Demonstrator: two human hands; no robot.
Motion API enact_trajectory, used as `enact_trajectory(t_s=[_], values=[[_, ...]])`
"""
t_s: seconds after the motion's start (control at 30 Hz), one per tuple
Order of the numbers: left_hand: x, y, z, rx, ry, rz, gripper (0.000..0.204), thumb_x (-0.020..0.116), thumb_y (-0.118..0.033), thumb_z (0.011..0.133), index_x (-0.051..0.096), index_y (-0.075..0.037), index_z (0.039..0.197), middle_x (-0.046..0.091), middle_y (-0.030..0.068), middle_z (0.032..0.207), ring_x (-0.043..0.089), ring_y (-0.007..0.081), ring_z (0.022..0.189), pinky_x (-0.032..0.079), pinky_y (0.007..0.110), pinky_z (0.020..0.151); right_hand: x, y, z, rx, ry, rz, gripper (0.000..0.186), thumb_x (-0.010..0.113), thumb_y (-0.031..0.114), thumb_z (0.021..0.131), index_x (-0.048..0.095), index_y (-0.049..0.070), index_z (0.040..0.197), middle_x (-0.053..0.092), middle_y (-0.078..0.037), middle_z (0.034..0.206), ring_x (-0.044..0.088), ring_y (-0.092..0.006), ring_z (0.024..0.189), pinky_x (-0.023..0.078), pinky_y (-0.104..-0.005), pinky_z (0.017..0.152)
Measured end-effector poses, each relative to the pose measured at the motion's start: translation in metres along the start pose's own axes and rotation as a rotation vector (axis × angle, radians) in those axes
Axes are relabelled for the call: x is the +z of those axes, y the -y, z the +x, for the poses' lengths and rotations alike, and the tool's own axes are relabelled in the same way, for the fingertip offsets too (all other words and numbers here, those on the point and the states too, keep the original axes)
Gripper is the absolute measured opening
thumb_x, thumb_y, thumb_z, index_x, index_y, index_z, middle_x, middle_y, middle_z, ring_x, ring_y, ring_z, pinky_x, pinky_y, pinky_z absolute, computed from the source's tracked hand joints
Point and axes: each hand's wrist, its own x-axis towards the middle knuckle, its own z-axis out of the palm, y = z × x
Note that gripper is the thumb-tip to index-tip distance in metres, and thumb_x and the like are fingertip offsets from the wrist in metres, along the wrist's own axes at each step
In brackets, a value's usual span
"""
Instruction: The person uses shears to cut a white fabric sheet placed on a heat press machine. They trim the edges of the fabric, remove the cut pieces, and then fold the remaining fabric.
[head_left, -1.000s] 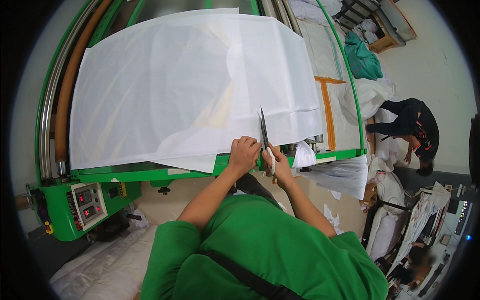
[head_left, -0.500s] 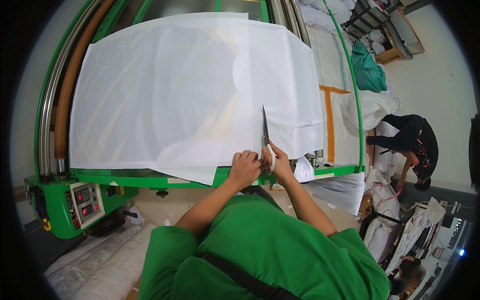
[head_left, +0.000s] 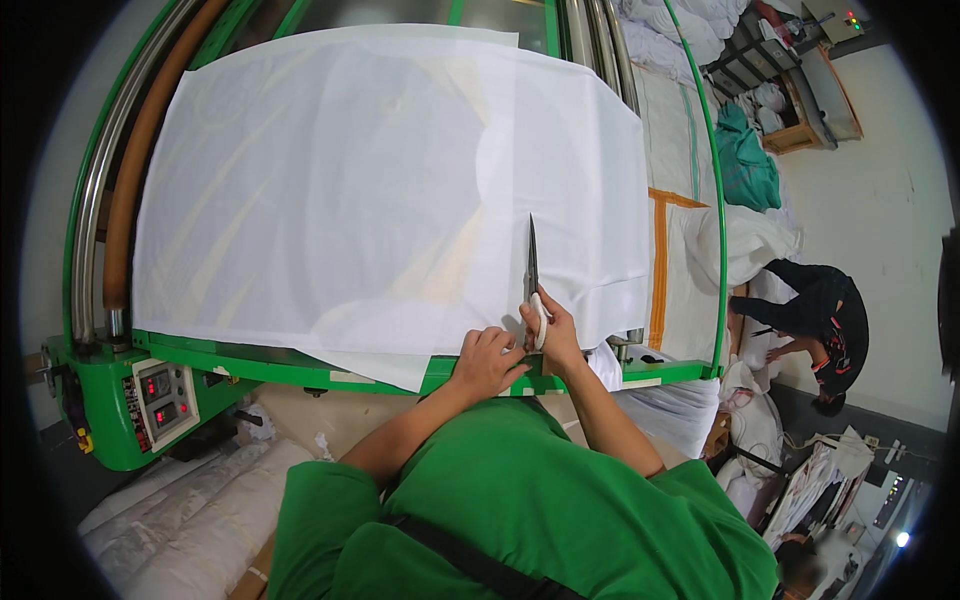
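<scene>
A wide white cloth [head_left: 350,190] lies over the green machine bed, with a faint printed pattern showing through it. My right hand [head_left: 555,335] is closed around the white handles of a pair of scissors [head_left: 533,255]. The dark blades point away from me over the cloth and look nearly closed together. Just left of it, my left hand [head_left: 487,362] rests at the cloth's near edge. Its fingers are somewhat spread and bent over the edge; whether they pinch any cloth cannot be seen.
The machine's green front rail [head_left: 300,368] runs below the cloth, with a control panel [head_left: 160,400] at left. A brown roller [head_left: 130,200] stands along the left side. White folded cloth [head_left: 670,415] hangs at right. A person [head_left: 835,320] bends over sacks farther right.
My left hand has moved slightly down and its fingers have spread more. The right hand and scissors have barely shifted. The whole view has tilted a little.
</scene>
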Motion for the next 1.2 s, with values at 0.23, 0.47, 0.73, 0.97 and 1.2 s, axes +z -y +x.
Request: enact_trajectory(t_s=[0.23,0.47,0.73,0.97,1.2], values=[[-0.001,0.000,0.002,0.006,0.018,0.052,0.027,0.073,-0.039,0.085,0.070,-0.020,0.105,0.056,-0.0011,0.100,0.051,0.0195,0.104,0.036,0.038,0.082,0.007,0.035,0.030,0.048,-0.022,0.102,0.071,0.074,0.039,0.093,0.046,0.008,0.151,0.054,0.001,0.071,0.051,-0.0074,0.054,0.043,-0.0242,0.047],[0.000,0.000,0.001,-0.001,0.050,0.041,0.029,0.073,-0.038,0.086,0.069,-0.021,0.110,0.055,-0.0003,0.099,0.052,0.0222,0.103,0.036,0.040,0.082,0.006,0.055,0.048,0.034,-0.010,0.126,0.078,0.076,0.041,0.091,0.043,0.005,0.152,0.050,0.003,0.068,0.047,-0.0066,0.053,0.041,-0.0244,0.048],[-0.002,-0.003,0.002,-0.005,0.049,0.080,0.029,0.074,-0.040,0.083,0.068,-0.022,0.106,0.057,-0.0019,0.100,0.052,0.0195,0.104,0.036,0.039,0.081,0.002,0.064,0.083,0.005,-0.009,-0.017,0.067,0.071,0.048,0.093,0.052,0.013,0.146,0.052,0.001,0.069,0.051,-0.0089,0.053,0.042,-0.0257,0.049],[0.003,0.001,0.000,-0.011,0.051,0.055,0.031,0.074,-0.042,0.084,0.068,-0.024,0.109,0.055,-0.0010,0.100,0.052,0.0222,0.104,0.036,0.040,0.082,0.001,0.089,0.120,-0.001,-0.016,0.036,0.056,0.072,0.054,0.090,0.063,0.011,0.124,0.053,0.001,0.068,0.050,-0.0095,0.051,0.042,-0.0254,0.047],[-0.022,-0.006,0.014,0.074,0.203,0.165,0.047,0.077,-0.042,0.077,0.067,-0.023,0.119,0.055,0.0026,0.135,0.054,0.0222,0.102,0.039,0.039,0.076,0.003,0.125,0.139,0.079,0.016,0.142,0.072,0.078,0.049,0.087,0.057,0.003,0.137,0.052,0.001,0.072,0.049,-0.0090,0.055,0.040,-0.0255,0.050]])
